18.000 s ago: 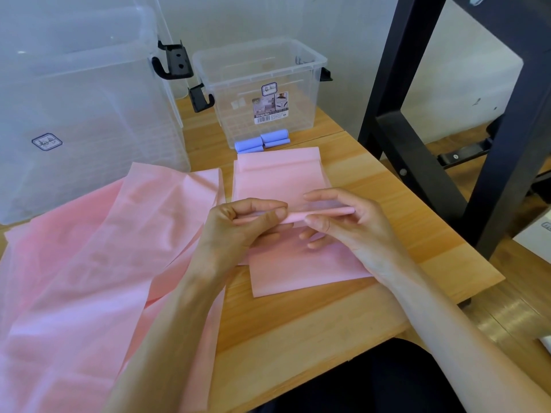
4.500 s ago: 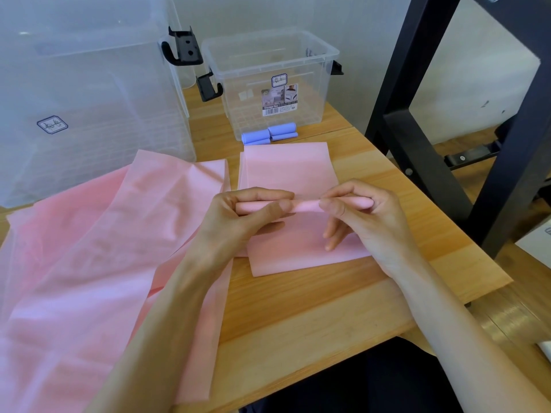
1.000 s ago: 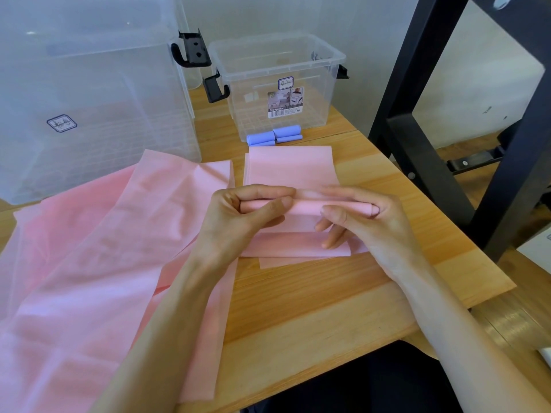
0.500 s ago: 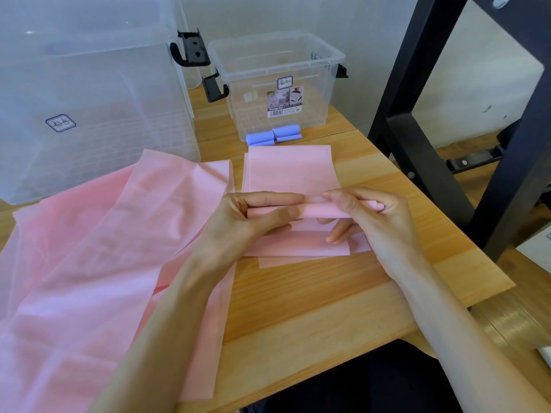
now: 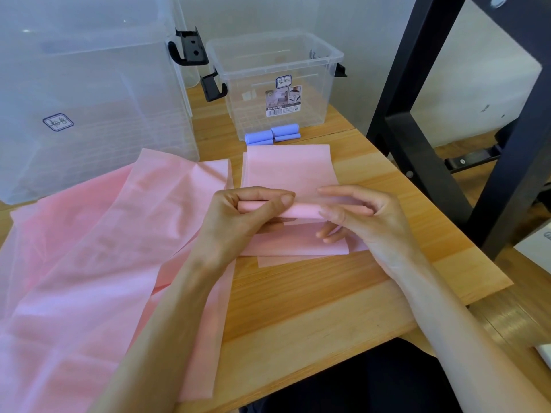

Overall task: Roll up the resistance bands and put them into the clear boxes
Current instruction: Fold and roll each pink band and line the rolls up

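A pink resistance band (image 5: pixel 290 169) lies flat on the wooden table (image 5: pixel 313 308), its near part wound into a tight roll (image 5: pixel 301 210). My left hand (image 5: pixel 247 216) pinches the roll's left end and my right hand (image 5: pixel 357 216) grips its right end, both just above the table. A pile of loose pink bands (image 5: pixel 89 248) covers the table's left side. Two rolled blue bands (image 5: pixel 271 135) lie against the small clear box (image 5: pixel 274 84) at the back. A large clear box (image 5: pixel 89 90) stands at the back left.
A black metal frame (image 5: pixel 432 129) rises just past the table's right edge. Black latch handles (image 5: pixel 190 49) stick out from both boxes between them. Bare wood shows along the table's front and right side.
The roll has grown thicker and moved up the band toward the boxes. In the last second my right fingers shifted their grip along the roll's right end.
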Available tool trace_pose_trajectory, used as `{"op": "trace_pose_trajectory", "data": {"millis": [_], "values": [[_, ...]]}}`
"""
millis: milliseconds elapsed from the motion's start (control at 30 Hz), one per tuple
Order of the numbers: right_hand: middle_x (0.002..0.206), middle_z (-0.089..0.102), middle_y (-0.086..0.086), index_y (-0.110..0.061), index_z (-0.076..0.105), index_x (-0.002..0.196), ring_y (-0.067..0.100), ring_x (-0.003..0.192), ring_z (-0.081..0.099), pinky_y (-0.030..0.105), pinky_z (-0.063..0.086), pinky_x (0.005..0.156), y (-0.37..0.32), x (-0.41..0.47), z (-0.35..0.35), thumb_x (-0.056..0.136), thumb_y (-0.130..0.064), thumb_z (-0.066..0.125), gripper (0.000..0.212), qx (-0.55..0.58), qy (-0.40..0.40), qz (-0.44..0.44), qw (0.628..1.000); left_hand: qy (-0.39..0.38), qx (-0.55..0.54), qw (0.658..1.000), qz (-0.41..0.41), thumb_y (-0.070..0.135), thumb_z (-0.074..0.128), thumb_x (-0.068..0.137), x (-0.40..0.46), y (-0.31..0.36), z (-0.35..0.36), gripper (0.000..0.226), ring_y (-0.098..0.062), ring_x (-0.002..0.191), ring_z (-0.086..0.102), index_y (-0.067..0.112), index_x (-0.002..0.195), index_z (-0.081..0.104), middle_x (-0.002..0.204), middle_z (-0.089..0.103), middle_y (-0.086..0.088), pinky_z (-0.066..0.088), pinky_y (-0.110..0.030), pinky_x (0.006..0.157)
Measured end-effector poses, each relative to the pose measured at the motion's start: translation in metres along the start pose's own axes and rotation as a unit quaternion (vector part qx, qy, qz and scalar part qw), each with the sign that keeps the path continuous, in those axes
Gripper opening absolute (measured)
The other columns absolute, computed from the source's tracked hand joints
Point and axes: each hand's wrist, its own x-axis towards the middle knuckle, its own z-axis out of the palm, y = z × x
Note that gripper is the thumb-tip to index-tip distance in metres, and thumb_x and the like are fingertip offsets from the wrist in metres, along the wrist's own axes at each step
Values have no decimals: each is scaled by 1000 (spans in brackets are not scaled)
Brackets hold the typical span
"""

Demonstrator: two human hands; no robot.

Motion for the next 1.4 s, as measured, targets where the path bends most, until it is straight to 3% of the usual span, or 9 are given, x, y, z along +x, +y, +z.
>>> {"op": "trace_pose_trajectory", "data": {"millis": [167, 333, 500, 700, 933, 1133, 1267, 1400], "values": [[73, 74, 11, -12, 74, 95, 24, 52, 68, 26, 55, 51, 1, -2, -1, 84, -23, 65, 18, -18, 12, -8, 1000, -32, 23, 999, -8, 24, 77, 72, 0, 1, 0, 17, -12, 79, 68, 19, 87, 80, 89, 77, -2, 57, -24, 80], [70, 73, 14, -13, 71, 104, 23, 52, 69, 26, 55, 52, -2, -3, 1, 78, -19, 71, 27, -11, -15, 2, 1000, -14, 16, 1000, -6, 25, 74, 75, -1, 2, 0, 16, -9, 76, 69, 16, 87, 79, 87, 77, -1, 56, -18, 69], [61, 68, 14, -14, 73, 88, 23, 44, 65, 23, 50, 43, -1, -4, -1, 82, -23, 70, 11, -27, 10, 7, 1000, -47, 24, 999, -15, 27, 78, 67, -3, 4, -1, 23, -13, 81, 69, 22, 90, 80, 92, 77, -3, 59, -24, 79], [84, 75, 15, -9, 71, 109, 26, 62, 72, 28, 59, 55, -1, -13, 2, 81, -12, 72, 29, -25, -15, -12, 999, -23, 37, 999, -13, 22, 75, 79, -8, 9, -2, 15, -16, 78, 74, 17, 92, 79, 88, 77, -7, 59, -22, 69], [76, 73, 17, -7, 74, 98, 31, 58, 71, 32, 59, 53, -6, -26, -2, 82, -19, 69, 20, -9, -5, -6, 1000, -104, -16, 992, -73, 27, 72, 71, -18, 14, -5, 23, -15, 94, 72, 21, 92, 80, 100, 77, -4, 59, -20, 74], [71, 71, 19, -6, 74, 98, 28, 52, 68, 30, 56, 49, 1, -32, 6, 85, -22, 67, 22, -1, 20, -2, 1000, -56, 22, 998, -19, 32, 67, 78, -29, 3, -3, 25, -17, 92, 73, 18, 95, 78, 98, 77, 0, 60, -27, 76], [73, 71, 18, -10, 73, 101, 29, 52, 67, 31, 56, 49, 2, -35, 5, 81, -22, 70, 23, 16, 9, 4, 1000, -53, -22, 998, -25, 23, 72, 72, -32, -1, -3, 22, -14, 85, 71, 15, 93, 78, 94, 76, -4, 60, -25, 74], [77, 74, 17, -9, 64, 110, 30, 54, 69, 35, 58, 52, 4, -39, 6, 80, -15, 72, 32, -13, -17, -7, 1000, -28, -24, 999, -41, 26, 72, 72, -32, -2, -2, 23, -15, 74, 74, 13, 90, 77, 83, 77, -7, 59, -21, 64]]}}
